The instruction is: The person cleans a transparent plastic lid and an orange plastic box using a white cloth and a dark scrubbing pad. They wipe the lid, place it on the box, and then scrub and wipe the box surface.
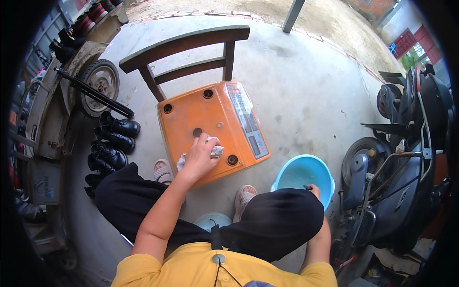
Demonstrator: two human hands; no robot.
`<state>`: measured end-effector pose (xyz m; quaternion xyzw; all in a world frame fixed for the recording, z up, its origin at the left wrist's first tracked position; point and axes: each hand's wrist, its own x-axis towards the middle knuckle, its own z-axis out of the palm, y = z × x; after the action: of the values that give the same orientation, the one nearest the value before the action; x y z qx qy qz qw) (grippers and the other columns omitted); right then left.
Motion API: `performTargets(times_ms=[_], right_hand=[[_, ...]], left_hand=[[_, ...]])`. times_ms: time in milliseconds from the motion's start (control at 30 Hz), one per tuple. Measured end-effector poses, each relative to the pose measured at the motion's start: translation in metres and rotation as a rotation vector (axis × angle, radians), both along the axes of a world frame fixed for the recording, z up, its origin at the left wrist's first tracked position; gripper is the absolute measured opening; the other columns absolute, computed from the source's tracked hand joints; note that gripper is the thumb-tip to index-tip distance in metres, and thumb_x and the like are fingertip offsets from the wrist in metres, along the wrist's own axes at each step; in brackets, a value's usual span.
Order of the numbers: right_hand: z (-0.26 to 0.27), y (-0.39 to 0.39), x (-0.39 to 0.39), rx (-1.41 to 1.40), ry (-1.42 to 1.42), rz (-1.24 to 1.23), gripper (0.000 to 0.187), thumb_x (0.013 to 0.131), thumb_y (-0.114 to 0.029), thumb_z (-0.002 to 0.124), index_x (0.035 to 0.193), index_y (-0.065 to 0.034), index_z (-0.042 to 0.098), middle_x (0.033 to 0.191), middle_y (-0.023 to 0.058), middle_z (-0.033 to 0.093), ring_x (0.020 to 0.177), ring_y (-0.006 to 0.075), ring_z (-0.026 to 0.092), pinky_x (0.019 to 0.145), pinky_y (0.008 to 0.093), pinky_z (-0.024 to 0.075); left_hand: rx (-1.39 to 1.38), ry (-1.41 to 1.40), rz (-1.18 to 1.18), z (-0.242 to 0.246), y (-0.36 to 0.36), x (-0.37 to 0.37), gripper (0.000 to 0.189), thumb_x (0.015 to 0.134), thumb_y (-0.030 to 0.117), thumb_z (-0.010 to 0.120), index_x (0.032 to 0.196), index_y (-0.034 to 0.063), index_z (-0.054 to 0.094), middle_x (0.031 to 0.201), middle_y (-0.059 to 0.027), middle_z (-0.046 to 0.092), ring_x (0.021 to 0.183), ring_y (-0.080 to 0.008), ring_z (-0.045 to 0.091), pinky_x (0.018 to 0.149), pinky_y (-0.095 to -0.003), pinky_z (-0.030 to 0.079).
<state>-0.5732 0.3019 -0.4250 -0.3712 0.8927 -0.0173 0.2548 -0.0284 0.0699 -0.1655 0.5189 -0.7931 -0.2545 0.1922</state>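
Note:
An orange electronic price-computing scale [208, 111] lies on the seat of a dark wooden chair [186, 45]. Its keypad and display strip [245, 118] face right, and round dark sockets show in its bare top. My left hand [200, 158] presses a crumpled white cloth [216, 151] onto the scale's near part, just below the middle socket [197, 132]. Over the light-blue basin [324, 168], my right hand [315, 191] pinches a small dark object [307, 187]; my knee hides most of this hand. The basin seems to hold some water.
Black boots [120, 125] line the floor at left, beside a three-wheeled vehicle's wheel [102, 84] and a black folded tripod-like stand [95, 93]. A parked scooter [391, 190] stands close on the right. A grey post [293, 16] rises at the concrete's far edge.

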Motion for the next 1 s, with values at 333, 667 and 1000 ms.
performTargets(times_ms=[333, 667, 1000], right_hand=[[0.148, -0.107, 0.03, -0.619, -1.344, -0.394, 0.029, 0.094, -0.013, 0.065, 0.122, -0.0098, 0.058, 0.106, 0.0071, 0.06, 0.09, 0.023, 0.065, 0.068, 0.0325, 0.0552], [0.086, -0.111, 0.029, -0.133, 0.077, 0.38, 0.018, 0.08, -0.004, 0.059, 0.094, -0.0055, 0.071, 0.098, 0.0249, 0.069, 0.091, 0.0391, 0.067, 0.081, 0.0483, 0.0534], [0.289, -0.321, 0.263, -0.491, -0.414, 0.46, 0.031, 0.096, -0.034, 0.063, 0.106, -0.005, 0.07, 0.098, 0.0084, 0.061, 0.083, 0.0175, 0.063, 0.067, 0.0328, 0.0548]], left_hand=[[-0.045, 0.024, 0.057, -0.007, 0.007, 0.004, 0.027, 0.076, 0.013, 0.075, 0.101, 0.0114, 0.064, 0.109, -0.011, 0.055, 0.106, -0.0338, 0.056, 0.086, -0.045, 0.052], [-0.089, 0.066, 0.083, -0.018, 0.011, 0.017, 0.025, 0.077, 0.012, 0.072, 0.102, 0.0131, 0.065, 0.107, -0.0103, 0.056, 0.105, -0.0341, 0.058, 0.085, -0.0443, 0.052], [-0.128, 0.053, 0.279, 0.025, -0.061, 0.034, 0.022, 0.082, 0.016, 0.066, 0.103, 0.0133, 0.07, 0.11, -0.011, 0.061, 0.104, -0.0341, 0.06, 0.09, -0.0459, 0.051]])
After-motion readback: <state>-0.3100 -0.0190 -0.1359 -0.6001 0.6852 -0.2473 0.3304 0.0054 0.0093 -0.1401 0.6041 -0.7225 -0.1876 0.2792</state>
